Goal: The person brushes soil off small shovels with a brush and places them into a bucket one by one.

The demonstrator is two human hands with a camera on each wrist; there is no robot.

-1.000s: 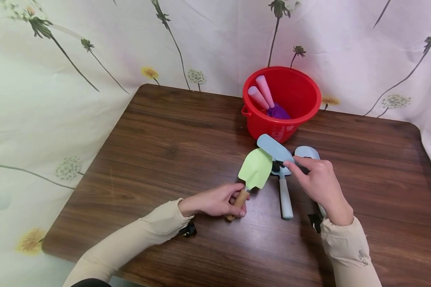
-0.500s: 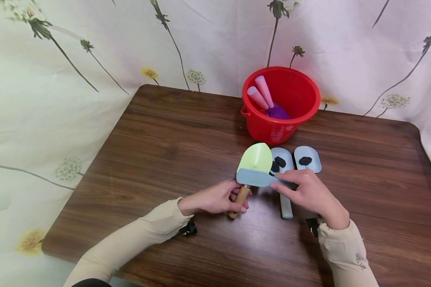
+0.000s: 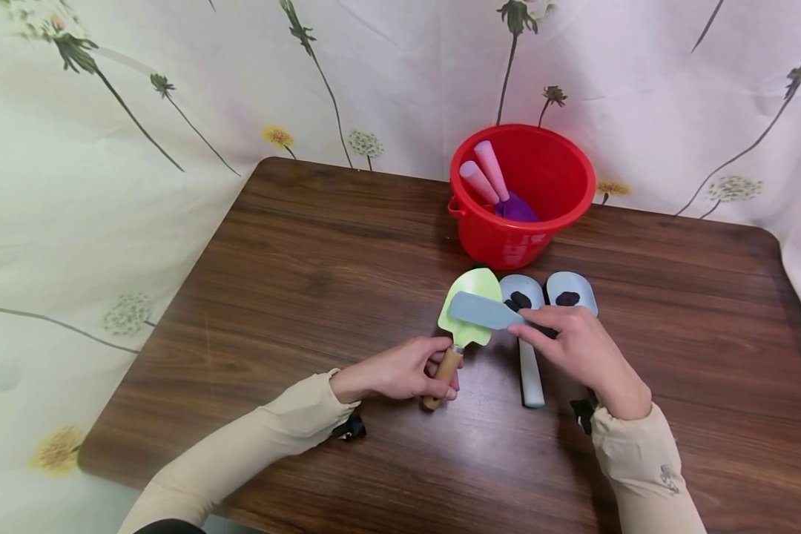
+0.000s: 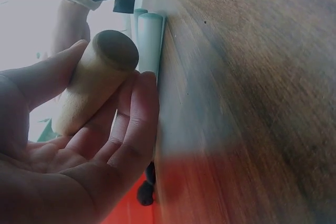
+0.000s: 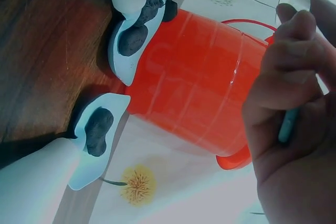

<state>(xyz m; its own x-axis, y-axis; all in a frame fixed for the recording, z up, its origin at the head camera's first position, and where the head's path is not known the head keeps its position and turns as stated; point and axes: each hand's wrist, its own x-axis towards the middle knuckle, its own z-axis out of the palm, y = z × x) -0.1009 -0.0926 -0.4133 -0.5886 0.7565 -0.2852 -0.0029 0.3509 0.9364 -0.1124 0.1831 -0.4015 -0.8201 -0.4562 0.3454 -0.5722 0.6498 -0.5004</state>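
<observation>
My left hand (image 3: 400, 368) grips the wooden handle (image 3: 446, 371) of a light green garden trowel (image 3: 477, 283), its blade pointing away from me. In the left wrist view, thumb and fingers wrap that handle. My right hand (image 3: 584, 352) pinches a flat blue spatula-like tool (image 3: 480, 310), which overlaps the middle of the green blade in the head view. Only the tool's handle end (image 5: 288, 125) shows under the fingers in the right wrist view. Beside the trowel lie two pale blue scoops, the left scoop (image 3: 532, 293) and the right scoop (image 3: 569, 280), each with black lumps (image 5: 98, 131) in it.
A red bucket (image 3: 500, 241) stands behind the scoops, with two pink handles (image 3: 478, 182) and a purple piece (image 3: 517, 208) inside. All of it is on a dark wooden table (image 3: 274, 274). A flower-patterned cloth (image 3: 407, 74) hangs along the back and left.
The blue tool has swung from the green blade's upper right edge down to its base, then a little up to its middle. The green trowel has tilted slightly; the left hand has barely moved.
</observation>
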